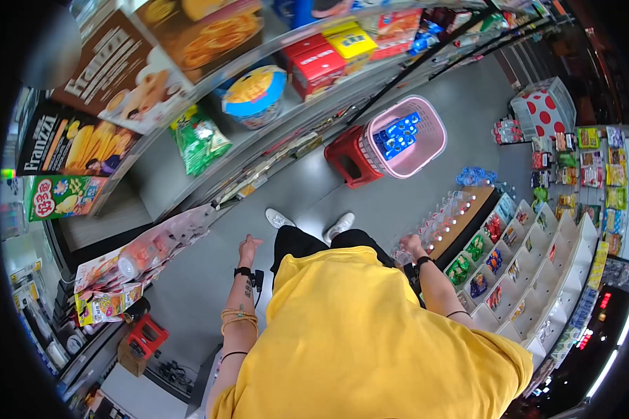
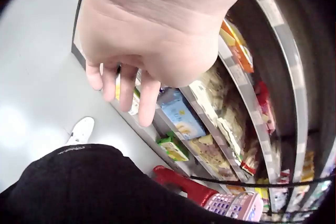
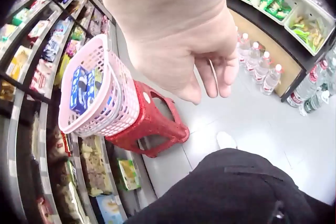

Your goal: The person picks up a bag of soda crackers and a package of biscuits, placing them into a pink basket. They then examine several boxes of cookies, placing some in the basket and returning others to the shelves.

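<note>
In my head view, the pink basket [image 1: 423,151] sits on a red stool [image 1: 344,160], with blue boxes [image 1: 398,136] inside it. Shelves of packaged food run along one side of the basket; across the aisle from it, clear bottles [image 1: 449,220] stand next to a display of white bins [image 1: 531,260]. I have both hands well apart from the basket, nearer the yellow shirt [image 1: 377,335]: the left hand [image 1: 249,246] hangs over the floor, and the right hand [image 1: 412,246] is down near the bottles.

On my left wrist view, the left hand is released, its fingers hanging loosely bent with nothing in them. The basket shows only in part, beyond a black-clad leg [image 2: 79,182], and a blue packet [image 2: 184,116] lies on a shelf on the basket's side of the aisle.

On my right wrist view, the right hand is released too, fingers relaxed and empty, between the basket and the bottles, touching neither
</note>
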A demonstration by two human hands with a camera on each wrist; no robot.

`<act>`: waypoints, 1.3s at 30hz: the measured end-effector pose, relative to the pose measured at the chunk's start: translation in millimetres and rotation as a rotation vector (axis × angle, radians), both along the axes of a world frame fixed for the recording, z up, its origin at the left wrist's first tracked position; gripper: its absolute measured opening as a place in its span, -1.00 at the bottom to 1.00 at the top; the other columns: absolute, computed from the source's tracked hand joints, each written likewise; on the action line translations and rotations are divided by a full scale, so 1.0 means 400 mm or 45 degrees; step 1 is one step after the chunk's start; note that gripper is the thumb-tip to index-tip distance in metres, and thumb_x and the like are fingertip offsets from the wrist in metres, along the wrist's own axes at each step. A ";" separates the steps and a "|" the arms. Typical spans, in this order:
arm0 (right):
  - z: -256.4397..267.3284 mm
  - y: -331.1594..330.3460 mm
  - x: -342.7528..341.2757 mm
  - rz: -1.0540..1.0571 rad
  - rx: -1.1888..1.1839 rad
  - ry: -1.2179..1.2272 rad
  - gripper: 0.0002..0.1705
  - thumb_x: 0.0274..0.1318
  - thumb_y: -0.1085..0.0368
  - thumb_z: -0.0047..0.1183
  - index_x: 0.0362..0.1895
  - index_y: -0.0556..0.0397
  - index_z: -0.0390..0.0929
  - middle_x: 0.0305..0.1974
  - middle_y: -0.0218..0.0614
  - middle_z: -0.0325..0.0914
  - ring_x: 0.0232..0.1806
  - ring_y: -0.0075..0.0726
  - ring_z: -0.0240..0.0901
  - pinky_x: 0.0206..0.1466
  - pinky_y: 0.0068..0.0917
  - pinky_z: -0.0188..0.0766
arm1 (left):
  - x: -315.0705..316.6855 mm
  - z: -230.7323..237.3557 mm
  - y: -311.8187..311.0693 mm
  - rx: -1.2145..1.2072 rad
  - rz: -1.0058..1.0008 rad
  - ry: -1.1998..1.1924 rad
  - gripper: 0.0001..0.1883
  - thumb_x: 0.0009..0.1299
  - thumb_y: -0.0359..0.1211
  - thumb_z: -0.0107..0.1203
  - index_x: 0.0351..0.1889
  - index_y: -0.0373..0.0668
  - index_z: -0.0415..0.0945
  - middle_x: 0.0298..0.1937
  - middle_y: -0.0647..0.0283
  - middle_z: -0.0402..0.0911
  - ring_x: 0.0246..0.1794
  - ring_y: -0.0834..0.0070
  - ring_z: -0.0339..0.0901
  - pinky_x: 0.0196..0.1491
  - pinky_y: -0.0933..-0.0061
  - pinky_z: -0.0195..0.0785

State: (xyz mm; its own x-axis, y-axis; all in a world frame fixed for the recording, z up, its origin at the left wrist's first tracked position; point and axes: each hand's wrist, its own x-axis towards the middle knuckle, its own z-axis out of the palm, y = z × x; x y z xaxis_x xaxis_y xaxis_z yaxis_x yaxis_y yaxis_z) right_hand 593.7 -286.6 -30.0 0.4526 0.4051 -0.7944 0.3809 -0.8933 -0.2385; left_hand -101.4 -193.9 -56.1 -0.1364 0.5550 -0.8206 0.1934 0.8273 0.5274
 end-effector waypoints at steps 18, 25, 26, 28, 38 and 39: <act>-0.027 0.296 0.377 0.253 0.492 0.304 -0.76 0.02 0.38 0.17 -0.18 0.15 0.59 -0.36 -0.28 0.64 -0.46 -0.41 0.60 -0.45 -0.45 0.51 | 0.652 0.179 -0.217 0.077 0.088 0.268 -0.89 0.27 -0.35 0.26 -0.31 -0.12 0.75 -0.23 0.24 0.75 -0.16 0.42 0.65 0.01 0.42 0.43; -0.062 0.362 0.444 0.181 0.222 0.492 -0.68 0.02 0.38 0.17 -0.07 0.04 0.53 -0.34 -0.35 0.63 -0.47 -0.41 0.60 -0.50 -0.53 0.42 | 0.689 0.090 -0.341 0.028 0.173 0.353 -0.83 0.30 -0.41 0.15 -0.22 -0.11 0.75 -0.21 0.24 0.76 -0.11 0.42 0.65 0.04 0.38 0.45; -0.042 0.366 0.449 0.176 0.206 0.503 -0.68 0.02 0.38 0.17 -0.08 0.04 0.53 -0.34 -0.35 0.63 -0.47 -0.41 0.60 -0.50 -0.54 0.41 | 0.692 0.054 -0.358 0.005 0.178 0.334 -0.83 0.31 -0.41 0.14 -0.22 -0.10 0.75 -0.21 0.23 0.76 -0.10 0.41 0.66 0.04 0.37 0.45; 0.002 0.387 0.469 0.175 0.172 0.514 -0.69 0.02 0.37 0.17 -0.09 0.04 0.53 -0.34 -0.36 0.63 -0.47 -0.42 0.60 -0.50 -0.56 0.40 | 0.722 0.046 -0.349 -0.012 0.175 0.332 -0.82 0.33 -0.37 0.12 -0.21 -0.11 0.74 -0.18 0.21 0.76 -0.06 0.37 0.65 0.06 0.34 0.45; 0.076 0.651 0.596 0.556 0.511 0.344 -0.72 0.06 0.44 0.14 -0.08 0.19 0.56 -0.35 -0.28 0.65 -0.43 -0.40 0.59 -0.36 -0.48 0.52 | 0.915 0.114 -0.070 0.395 0.191 0.484 -0.72 0.45 -0.20 0.06 -0.16 -0.22 0.62 -0.24 0.04 0.69 -0.15 0.15 0.64 -0.05 0.24 0.45; 0.067 0.697 0.594 0.611 0.545 0.332 -0.72 0.06 0.43 0.14 -0.09 0.20 0.56 -0.37 -0.27 0.66 -0.43 -0.40 0.59 -0.35 -0.47 0.52 | 0.929 0.136 -0.058 0.420 0.227 0.494 -0.72 0.45 -0.20 0.06 -0.16 -0.24 0.61 -0.25 0.03 0.69 -0.16 0.14 0.64 -0.07 0.23 0.44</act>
State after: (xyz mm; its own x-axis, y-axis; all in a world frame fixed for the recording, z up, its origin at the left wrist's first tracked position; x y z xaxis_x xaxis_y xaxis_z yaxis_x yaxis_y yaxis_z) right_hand 831.2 -7.7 -3.2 -0.0390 0.8149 -0.5783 0.5930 -0.4469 -0.6697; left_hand 270.3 -217.0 -1.7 -0.5105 0.7154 -0.4770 0.2979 0.6676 0.6823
